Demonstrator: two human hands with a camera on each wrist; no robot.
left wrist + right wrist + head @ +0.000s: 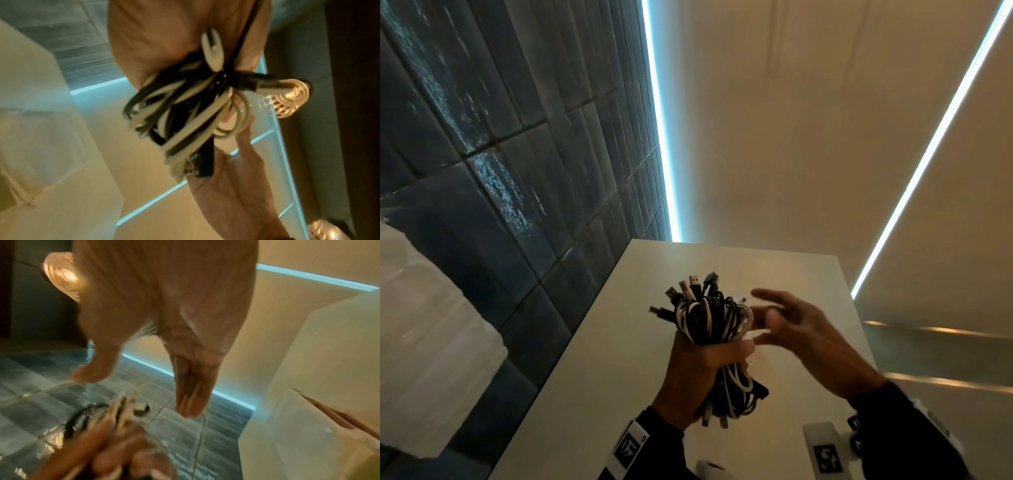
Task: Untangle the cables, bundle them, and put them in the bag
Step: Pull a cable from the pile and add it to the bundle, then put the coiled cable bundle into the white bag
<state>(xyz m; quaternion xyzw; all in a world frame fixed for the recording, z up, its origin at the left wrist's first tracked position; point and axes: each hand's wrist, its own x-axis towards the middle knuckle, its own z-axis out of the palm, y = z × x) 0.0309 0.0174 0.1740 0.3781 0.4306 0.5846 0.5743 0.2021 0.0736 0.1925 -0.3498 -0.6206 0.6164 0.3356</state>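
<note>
A bundle of black and white cables (710, 322) stands upright in my left hand (700, 370), whose fingers are curled round its middle; several USB plugs stick out at the top. In the left wrist view the same cable bundle (180, 113) fans out below the palm. My right hand (787, 325) hovers just right of the bundle with fingers spread and straight, holding nothing. The right wrist view shows those straight fingers (191, 386) above the blurred cables (115, 412). No bag is identifiable for certain.
A white table (808, 281) lies under the hands. A dark blue tiled wall (500, 154) rises on the left, with a translucent white plastic object (424, 342) in front of it. Light strips (659, 120) run along the ceiling.
</note>
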